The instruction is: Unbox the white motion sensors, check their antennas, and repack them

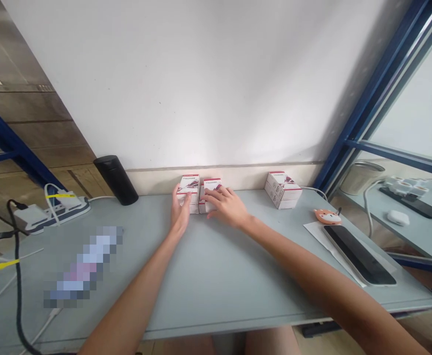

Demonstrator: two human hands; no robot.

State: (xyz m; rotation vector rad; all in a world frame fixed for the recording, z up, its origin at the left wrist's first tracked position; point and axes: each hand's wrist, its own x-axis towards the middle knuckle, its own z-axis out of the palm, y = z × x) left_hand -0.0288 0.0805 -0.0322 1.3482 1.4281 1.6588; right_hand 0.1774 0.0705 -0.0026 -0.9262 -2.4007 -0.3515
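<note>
Two small white cartons with red edges and a dark printed pattern stand side by side against the wall at the back of the desk. My left hand wraps the left carton from its left side, the thumb on its front and the fingers mostly hidden behind. My right hand grips the right carton, fingers bent over its front and top. The cartons appear to rest on other white boxes, partly covered by my hands. A narrow gap shows between the two.
More such cartons sit stacked at the back right. A black cylinder stands at the back left, beside a power strip with cables. On the right lie a phone, white paper and an orange fox-like item. Blue-framed glass borders the desk.
</note>
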